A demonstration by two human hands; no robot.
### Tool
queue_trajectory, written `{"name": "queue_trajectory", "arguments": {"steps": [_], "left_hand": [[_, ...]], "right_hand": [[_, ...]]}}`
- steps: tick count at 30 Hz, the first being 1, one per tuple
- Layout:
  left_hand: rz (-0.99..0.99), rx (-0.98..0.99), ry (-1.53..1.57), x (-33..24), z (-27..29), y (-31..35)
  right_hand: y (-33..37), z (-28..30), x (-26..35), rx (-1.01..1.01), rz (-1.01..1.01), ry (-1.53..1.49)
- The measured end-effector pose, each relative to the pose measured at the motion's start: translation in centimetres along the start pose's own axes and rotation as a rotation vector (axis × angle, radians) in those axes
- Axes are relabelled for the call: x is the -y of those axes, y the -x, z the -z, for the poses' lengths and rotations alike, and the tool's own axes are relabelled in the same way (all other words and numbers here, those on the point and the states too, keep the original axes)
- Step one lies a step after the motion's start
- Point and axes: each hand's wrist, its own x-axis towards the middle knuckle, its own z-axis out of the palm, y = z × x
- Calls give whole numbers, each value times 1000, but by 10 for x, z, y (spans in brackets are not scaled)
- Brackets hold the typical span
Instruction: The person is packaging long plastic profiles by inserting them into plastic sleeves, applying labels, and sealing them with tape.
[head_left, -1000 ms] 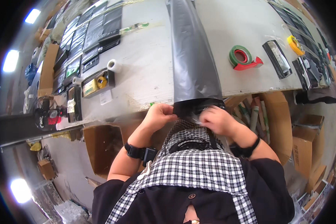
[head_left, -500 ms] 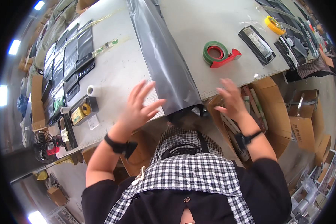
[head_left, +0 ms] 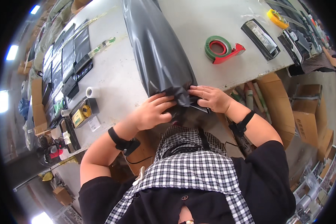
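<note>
A long, glossy dark grey plastic bag (head_left: 156, 48) lies over the table, its near end at the front edge and puffed up. My left hand (head_left: 155, 112) is closed on the left corner of that end, fingers bent over the plastic. At the right corner, my right hand (head_left: 211, 99) has its fingers together and pressed onto the film. Between the two hands the plastic is bunched and creased. Whatever lies inside the bag is hidden. A green roll of tape in a red dispenser (head_left: 227, 54) rests on the table right of the bag.
Flat black packages (head_left: 74, 52) lie at the left, with a white roll (head_left: 91, 92) and a black box (head_left: 91, 106) closer in. A black tray (head_left: 260, 39) and yellow tape roll (head_left: 277, 19) are at the right. An open carton (head_left: 274, 97) with long rolls stands below the edge.
Both hands have come inward from open, raised positions and taken hold of the bag's near end. The bag has puffed up and its end is gathered.
</note>
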Motion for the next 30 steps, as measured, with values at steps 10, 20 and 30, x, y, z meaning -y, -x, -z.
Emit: {"name": "queue_trajectory", "arguments": {"steps": [10,20,30], "left_hand": [[318,52,276,-18,-9,32],[204,-83,82,-28,-23,39],[196,-83,52,-35,-24,37]], "right_hand": [[-4,-22,5,-230,-93,-312],[-2,-27,-12,-78,-27,48],[-90,19,-3,-109,64,-191]]}}
